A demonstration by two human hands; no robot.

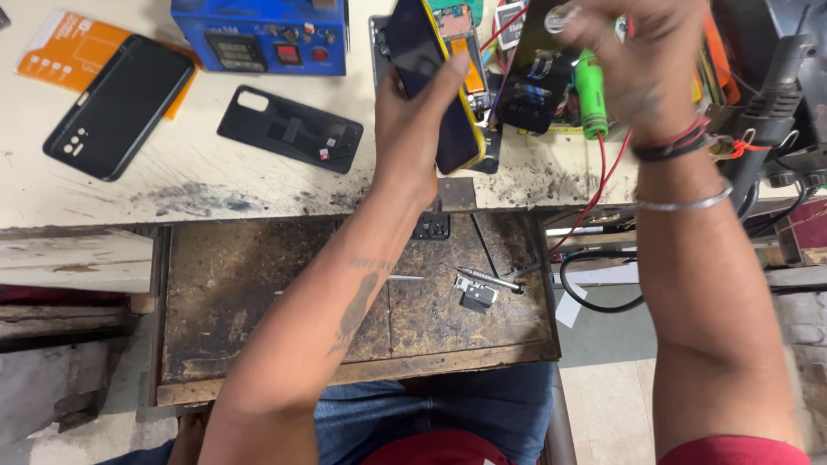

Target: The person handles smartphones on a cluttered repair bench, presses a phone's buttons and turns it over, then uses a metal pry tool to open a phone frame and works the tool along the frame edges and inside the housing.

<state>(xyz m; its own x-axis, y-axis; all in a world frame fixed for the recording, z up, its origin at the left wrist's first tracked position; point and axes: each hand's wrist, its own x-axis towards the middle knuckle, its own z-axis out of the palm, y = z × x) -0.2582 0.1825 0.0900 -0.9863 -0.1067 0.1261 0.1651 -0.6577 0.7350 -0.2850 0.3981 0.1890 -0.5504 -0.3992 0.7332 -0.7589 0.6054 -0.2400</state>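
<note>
While clamped between thumb and fingers of the left hand (409, 120), phone (435, 82) with yellow edge held tilted above the far edge of the bench (172, 172), dark screen turned toward the camera. Left grip narrow, closed on the phone's lower half, thumb laid across the glass. Right hand (633, 60) raised beside it, blurred; fingers curled near a small pale object at the top, grip state impossible to tell. Black and red bands plus a thin metal bangle (685, 205) worn on the right wrist.

Just behind the right hand: green-handled tool (590, 95) standing among red wires (603, 185) and an opened dark device (530, 103). Behind the held phone: another opened phone (461, 43) showing orange parts inside. Left of that: blue box-shaped instrument (258, 34) with small display and knobs.

Farther left on the bench: black back cover (289, 129) lying flat, then a black phone case (116, 103) resting partly on an orange card (60, 52). At the right edge: dark handle of a hot-air tool (771, 95).

Below the bench, nearer the body: worn pulled-out drawer board (258, 293) carrying a slim screwdriver (491, 277), a small metal part (476, 294) touching it, and a small black camera module (431, 226) near the top edge. Blue jeans (448, 413) seen beneath the board.
</note>
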